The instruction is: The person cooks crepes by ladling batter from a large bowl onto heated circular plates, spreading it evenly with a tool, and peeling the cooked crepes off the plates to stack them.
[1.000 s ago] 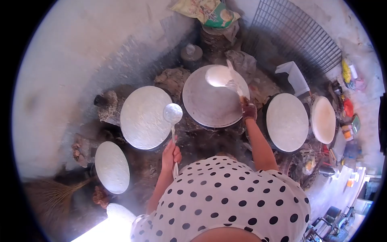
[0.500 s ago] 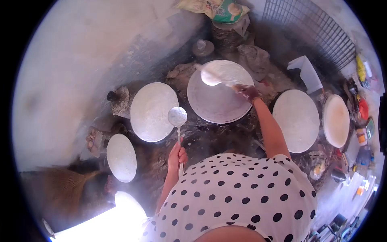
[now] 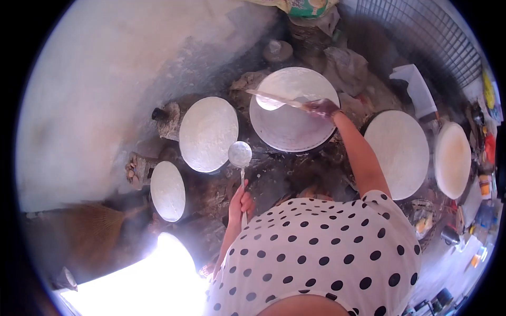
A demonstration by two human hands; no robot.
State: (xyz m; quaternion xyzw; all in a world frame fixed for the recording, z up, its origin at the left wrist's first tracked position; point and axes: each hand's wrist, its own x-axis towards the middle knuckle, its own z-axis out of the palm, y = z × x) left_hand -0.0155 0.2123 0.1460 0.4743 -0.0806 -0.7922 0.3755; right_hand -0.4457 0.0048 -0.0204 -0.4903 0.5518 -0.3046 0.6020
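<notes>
Wall (image 3: 100, 105): pale, soot-darkened, beyond your fingers.
Right hand (image 3: 322, 108): gloved; your fingers appear closed round the end of the paddle (image 3: 274, 98), detail blurred.
Left hand (image 3: 241, 204): fingers curl around the handle of the ladle (image 3: 240, 154).
Paddle: points left from right fingers over the griddle (image 3: 287, 130); looks light, stiff; best held at that end.
Ladle: bowl beyond left fingers; likely bowl-heavy; mid-handle grip suits.
White layer (image 3: 301, 81): on the griddle, beyond right fingers; presumably soft, easily torn.

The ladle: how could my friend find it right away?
Find the polka-dot shirt at the bottom. At its upper left, the left hand grips a handle leading up to the ladle. Unlike the pale discs nearby, it's much smaller and hand-held.
</notes>
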